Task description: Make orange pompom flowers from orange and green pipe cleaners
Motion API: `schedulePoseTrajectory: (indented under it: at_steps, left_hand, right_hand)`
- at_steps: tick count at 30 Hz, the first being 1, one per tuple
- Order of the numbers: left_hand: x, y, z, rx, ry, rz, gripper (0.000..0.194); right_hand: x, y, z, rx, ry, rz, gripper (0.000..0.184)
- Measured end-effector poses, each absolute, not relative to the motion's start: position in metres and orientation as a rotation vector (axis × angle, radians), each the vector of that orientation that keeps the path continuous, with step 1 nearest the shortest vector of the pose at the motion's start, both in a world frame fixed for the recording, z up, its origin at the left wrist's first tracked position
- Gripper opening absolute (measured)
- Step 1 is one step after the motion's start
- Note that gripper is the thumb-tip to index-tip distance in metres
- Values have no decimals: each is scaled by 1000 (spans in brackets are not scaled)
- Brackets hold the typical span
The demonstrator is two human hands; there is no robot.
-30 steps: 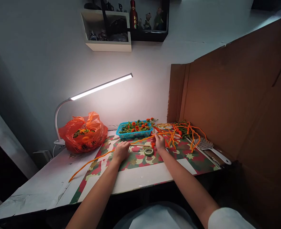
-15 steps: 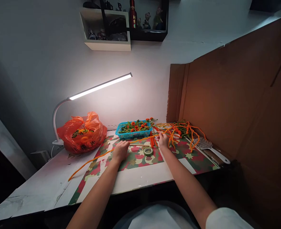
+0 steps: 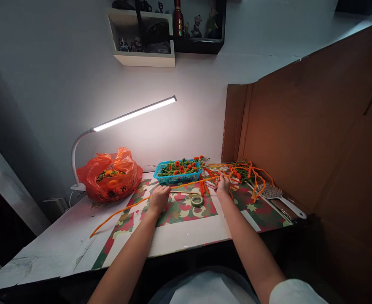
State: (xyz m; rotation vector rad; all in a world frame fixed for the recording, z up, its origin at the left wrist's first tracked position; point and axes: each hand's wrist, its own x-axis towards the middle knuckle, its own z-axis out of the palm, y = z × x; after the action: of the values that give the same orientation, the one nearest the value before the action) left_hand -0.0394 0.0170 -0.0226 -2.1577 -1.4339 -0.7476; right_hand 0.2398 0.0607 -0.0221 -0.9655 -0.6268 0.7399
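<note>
A thick orange yarn strand (image 3: 189, 184) stretches between my two hands above the patterned table covering. My left hand (image 3: 159, 200) is closed around it, and its loose end trails down to the left over the white tabletop. On the right, my right hand (image 3: 223, 186) pinches the same strand beside a tangle of orange yarn (image 3: 254, 175); its fingertips are partly hidden. Between the hands lie a roll of green tape (image 3: 197, 201) and a thin stick (image 3: 183, 192). Several flat orange strips (image 3: 202, 185) lie left of my right hand.
Behind the hands stands a blue basket (image 3: 167, 179) of small orange flowers with green stems. An orange plastic bag (image 3: 110, 185) sits left, under a lit desk lamp (image 3: 135, 113). A hairbrush (image 3: 287, 202) lies right, near a tall cardboard panel (image 3: 300, 126).
My right hand has moved to the right along the strand, farther from my left hand. My left hand stays nearly in place, still gripping the yarn.
</note>
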Motion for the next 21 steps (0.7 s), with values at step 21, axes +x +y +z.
schedulePoseTrajectory:
  at_steps: [21]
  left_hand:
    - [-51,15,-24,-2062,-1552,-892,28]
  right_hand:
    - [256,52,-9,-844,-462,889,22]
